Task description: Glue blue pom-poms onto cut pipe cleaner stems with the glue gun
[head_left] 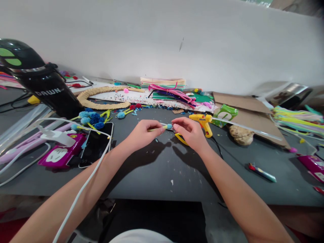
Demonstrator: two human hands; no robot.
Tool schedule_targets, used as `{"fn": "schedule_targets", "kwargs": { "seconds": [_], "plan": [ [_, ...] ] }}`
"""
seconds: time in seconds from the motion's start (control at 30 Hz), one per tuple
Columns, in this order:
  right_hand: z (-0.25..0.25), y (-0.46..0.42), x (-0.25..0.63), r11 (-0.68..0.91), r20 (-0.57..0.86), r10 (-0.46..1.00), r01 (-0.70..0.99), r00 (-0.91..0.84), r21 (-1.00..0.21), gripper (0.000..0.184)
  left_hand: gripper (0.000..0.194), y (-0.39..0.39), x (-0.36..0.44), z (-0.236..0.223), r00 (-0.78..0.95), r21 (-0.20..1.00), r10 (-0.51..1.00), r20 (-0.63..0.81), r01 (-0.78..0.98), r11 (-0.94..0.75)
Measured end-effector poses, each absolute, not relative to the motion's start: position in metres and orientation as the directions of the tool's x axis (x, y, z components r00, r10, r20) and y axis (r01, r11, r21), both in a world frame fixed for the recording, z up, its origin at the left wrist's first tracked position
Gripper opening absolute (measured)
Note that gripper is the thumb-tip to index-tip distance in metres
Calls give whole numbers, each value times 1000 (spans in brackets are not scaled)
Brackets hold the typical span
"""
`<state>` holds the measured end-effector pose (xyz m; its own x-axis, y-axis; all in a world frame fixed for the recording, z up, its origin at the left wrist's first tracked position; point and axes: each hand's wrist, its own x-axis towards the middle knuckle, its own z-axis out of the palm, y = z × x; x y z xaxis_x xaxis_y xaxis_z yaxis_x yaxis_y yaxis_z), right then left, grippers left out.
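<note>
My left hand (150, 133) is closed, pinching a thin yellow-green pipe cleaner (165, 127) between thumb and fingertips. A fuzzy light-blue tip (169, 126) sits at the end of it, between my two hands. My right hand (188, 131) has its fingers curled together at that blue tip, and its fingertips seem to grip the end. Under the right hand lies a yellow loop (181, 139), perhaps a scissors handle, mostly hidden. Just beyond that hand rests a yellow hot glue gun (204, 123) on the grey table.
To the left are a black bottle (50, 87), a phone (97, 145), blue pompom stems (93, 118) and a white cable (86, 180) crossing my left forearm. Cardboard (248, 108), a pale round lump (241, 135) and a pen-like tool (262, 172) lie right. Pipe cleaners (174, 94) lie behind.
</note>
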<state>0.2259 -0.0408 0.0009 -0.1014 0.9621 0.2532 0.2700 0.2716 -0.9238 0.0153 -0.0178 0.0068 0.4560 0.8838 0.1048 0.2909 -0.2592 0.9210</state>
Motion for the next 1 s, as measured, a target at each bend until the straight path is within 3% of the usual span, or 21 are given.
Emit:
{"fn": "schedule_targets", "kwargs": {
  "seconds": [0.1,0.23,0.6,1.0],
  "plan": [
    [0,-39,225,158,133,981,181,-141,-971,27,35,-18,17,4,463,891,873,157,315,-327],
    [1,-41,221,114,89,984,162,-153,-980,27,33,-19,19,2,476,847,855,209,348,-401],
    [-1,-41,219,121,98,988,188,-123,-975,26,25,-21,18,3,499,715,804,323,428,-553],
    [-2,-41,219,139,114,986,226,-121,-964,24,28,-21,18,4,528,654,772,354,450,-608]
  ]
}}
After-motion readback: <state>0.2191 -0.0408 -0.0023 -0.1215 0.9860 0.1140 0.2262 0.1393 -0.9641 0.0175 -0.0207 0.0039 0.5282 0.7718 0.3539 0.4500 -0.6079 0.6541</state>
